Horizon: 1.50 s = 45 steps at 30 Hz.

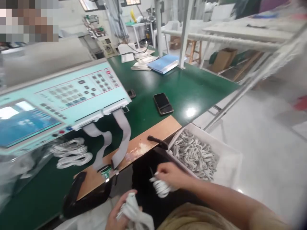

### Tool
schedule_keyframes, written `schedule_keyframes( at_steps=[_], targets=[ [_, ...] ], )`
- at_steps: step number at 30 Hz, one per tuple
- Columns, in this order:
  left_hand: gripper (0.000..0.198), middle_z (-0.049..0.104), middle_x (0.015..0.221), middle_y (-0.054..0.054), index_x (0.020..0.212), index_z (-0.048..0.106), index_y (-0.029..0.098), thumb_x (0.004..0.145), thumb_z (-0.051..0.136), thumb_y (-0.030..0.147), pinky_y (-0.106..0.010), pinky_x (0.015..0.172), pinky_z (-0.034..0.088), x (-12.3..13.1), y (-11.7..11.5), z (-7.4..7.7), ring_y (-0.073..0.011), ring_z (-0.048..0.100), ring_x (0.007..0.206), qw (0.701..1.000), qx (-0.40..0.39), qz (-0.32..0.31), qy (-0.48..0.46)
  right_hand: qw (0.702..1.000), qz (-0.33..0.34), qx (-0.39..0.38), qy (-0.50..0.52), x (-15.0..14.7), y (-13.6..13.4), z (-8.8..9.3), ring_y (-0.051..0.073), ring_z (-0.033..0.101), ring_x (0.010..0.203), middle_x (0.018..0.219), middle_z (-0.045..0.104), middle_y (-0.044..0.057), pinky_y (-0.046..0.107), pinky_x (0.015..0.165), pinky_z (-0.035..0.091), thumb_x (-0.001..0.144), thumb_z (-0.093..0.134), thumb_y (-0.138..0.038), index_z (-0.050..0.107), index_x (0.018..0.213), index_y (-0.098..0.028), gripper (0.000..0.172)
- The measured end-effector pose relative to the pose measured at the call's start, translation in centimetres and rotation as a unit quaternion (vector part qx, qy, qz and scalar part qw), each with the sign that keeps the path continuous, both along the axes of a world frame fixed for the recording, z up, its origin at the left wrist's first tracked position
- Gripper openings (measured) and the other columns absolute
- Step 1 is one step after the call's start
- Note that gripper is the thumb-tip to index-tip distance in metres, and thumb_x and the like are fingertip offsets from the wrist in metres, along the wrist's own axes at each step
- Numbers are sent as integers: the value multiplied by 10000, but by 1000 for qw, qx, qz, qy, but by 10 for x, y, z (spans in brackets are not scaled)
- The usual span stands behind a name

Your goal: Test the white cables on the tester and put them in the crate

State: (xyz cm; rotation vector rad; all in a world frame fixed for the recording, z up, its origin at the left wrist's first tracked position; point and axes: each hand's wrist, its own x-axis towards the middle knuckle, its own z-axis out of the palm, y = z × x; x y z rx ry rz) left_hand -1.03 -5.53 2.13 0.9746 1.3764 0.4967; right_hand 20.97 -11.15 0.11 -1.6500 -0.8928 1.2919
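Note:
Low in the view, my left hand (116, 215) is closed round a bundle of white cable (137, 214). My right hand (174, 175), to its right, pinches a small coil of white cable (161, 189) near a thin dark end. Just beyond the right hand stands a white plastic bin (227, 161), partly filled with bundled grey-white cables (194, 153). Two flat grey ribbon cables (123, 137) run from a test machine (93, 99) to a small green circuit board (106, 173) on a wooden board (168, 126).
A dark clamp (157, 141) sits on the wooden board. White cable coils (72, 153) lie below the machine on the green table (141, 89). Farther back are a phone (163, 103) and a blue folder (164, 63). A metal frame post (185, 35) rises from the table.

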Motion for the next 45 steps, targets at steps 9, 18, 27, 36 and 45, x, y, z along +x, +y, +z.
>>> schedule_keyframes(
  at_steps=[9, 18, 27, 36, 45],
  targets=[
    [234, 589, 688, 0, 741, 692, 149, 518, 761, 161, -201, 578, 384, 46, -5, 2, -107, 481, 605, 993, 32, -31, -110, 972, 150, 151, -99, 18, -18, 3, 185, 596, 790, 856, 628, 40, 275, 725, 455, 920, 469, -292, 659, 900, -229, 202],
    [256, 507, 687, 34, 829, 596, 169, 632, 758, 188, -191, 597, 344, 13, -2, -2, -94, 407, 621, 985, 71, -111, -107, 957, 211, 199, -24, -28, 6, 2, 167, 555, 687, 756, 608, 20, 260, 647, 415, 917, 496, -312, 658, 850, -208, 204],
    [628, 578, 870, -30, 1184, 611, 209, 630, 762, 463, -197, 471, 374, -31, 15, 3, -68, 468, 502, 965, 27, -128, -228, 964, 202, 135, 108, -55, 36, 17, 155, 476, 672, 714, 520, -11, 248, 642, 412, 919, 465, -433, 539, 770, -202, 286],
    [276, 589, 740, -16, 970, 727, 170, 751, 672, 330, -183, 462, 376, -26, 45, 3, -72, 481, 513, 972, 161, -84, -151, 981, 102, 135, 94, -80, 84, -3, 128, 435, 552, 598, 483, -23, 240, 525, 368, 839, 566, -531, 534, 685, -178, 386],
    [437, 646, 607, -52, 1046, 636, 98, 646, 693, 266, -181, 351, 359, -31, 50, -15, -111, 519, 415, 946, -32, 37, -321, 987, 35, 120, 102, -90, 90, -1, 134, 489, 536, 601, 581, 1, 238, 511, 400, 758, 660, -557, 652, 732, -157, 401]
  ],
)
